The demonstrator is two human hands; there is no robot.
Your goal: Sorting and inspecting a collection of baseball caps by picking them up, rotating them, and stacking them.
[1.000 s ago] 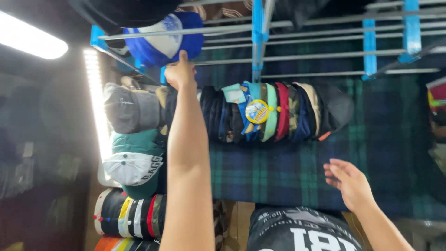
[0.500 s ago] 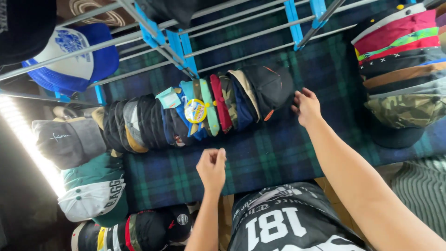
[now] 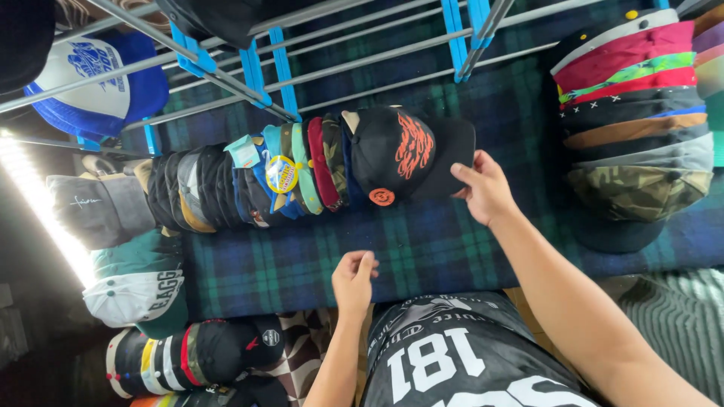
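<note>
— Plaid cloth [image 3: 422, 249], dark blue-green, under everything. Changes, left side first?

— Left hand [image 3: 354, 283]: a second ago it was stretched up to the row of caps [image 3: 226, 185]. Now it is drawn back, lying on the cloth below and left of the black cap [image 3: 400, 154]. Fingers loosely curled, nothing in them.

— And the black cap itself?

— Orange flame print, sitting at the row's right end and touching its neighbour. Half a second ago the right hand [image 3: 486, 188] only touched that end. Now thumb and fingers are pinched shut on the brim, and the crown is turned up into view.

— Meaning for the work?

— My reading: one hand has the cap firmly, the other is free. The cap has not left the row.

— Edges and room, left to right from the black cap.

— Far left of it, a bright light strip [image 3: 45, 218]. Then the packed row pressing against it, so no slack on that side. Above it, grey-and-blue rack bars [image 3: 283, 71], close overhead. Below it, bare cloth, the widest gap. Right of it, past the right hand, more bare cloth, then a stack of caps [image 3: 641, 113], well apart. Out toward the lower right looks least crowded.
</note>
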